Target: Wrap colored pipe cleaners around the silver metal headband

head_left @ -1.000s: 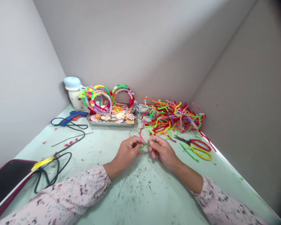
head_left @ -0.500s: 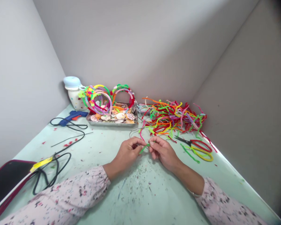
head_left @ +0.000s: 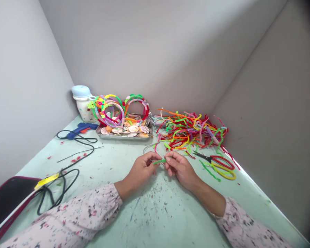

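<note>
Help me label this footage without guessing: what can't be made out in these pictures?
- Head view: the undersides of the green fuzzy strip where the left hand and right hand pinch it, hidden by the fingers.
- Head view: the floor of the metal tray, covered by shells.
- Head view: the rest of the dark flat object, cut off by the left edge.
- Head view: any print on the yellow tag, too small and blurred.

Short fuzzy green strip [head_left: 159, 161] — thin, partly hidden, nearly level — pinched over pale green table [head_left: 188, 217]
</note>
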`<state>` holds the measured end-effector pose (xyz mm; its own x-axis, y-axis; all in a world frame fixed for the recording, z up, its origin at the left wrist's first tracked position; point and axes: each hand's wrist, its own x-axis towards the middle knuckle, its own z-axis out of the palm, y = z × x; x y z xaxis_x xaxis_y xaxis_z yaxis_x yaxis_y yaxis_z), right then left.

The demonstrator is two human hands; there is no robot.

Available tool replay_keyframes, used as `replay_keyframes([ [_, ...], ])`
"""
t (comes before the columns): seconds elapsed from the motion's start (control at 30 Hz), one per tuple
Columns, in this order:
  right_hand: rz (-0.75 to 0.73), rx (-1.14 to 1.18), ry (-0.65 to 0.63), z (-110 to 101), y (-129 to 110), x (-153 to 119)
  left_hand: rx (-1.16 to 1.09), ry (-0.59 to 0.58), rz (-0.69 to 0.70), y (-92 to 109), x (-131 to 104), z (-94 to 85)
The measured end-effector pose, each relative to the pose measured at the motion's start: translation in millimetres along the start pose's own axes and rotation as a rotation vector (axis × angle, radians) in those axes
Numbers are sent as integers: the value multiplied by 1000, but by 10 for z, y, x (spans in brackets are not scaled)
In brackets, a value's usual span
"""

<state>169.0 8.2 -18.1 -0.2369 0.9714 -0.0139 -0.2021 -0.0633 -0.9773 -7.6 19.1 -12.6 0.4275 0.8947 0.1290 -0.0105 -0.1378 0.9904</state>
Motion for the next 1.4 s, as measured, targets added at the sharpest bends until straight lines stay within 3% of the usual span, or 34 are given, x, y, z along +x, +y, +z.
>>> replay_keyframes([
  [0.53, 11, 27, 12, -11, 11, 9, 84, 48, -1, -10, 10, 13],
  [0.9, -12, 11, -15, -41, 29, 3, -93, -22, -70, 0, 40, -12],
  [1.4, -25, -65, -58, -28, 21, -39, 5, -78, -121, 28, 62, -23],
])
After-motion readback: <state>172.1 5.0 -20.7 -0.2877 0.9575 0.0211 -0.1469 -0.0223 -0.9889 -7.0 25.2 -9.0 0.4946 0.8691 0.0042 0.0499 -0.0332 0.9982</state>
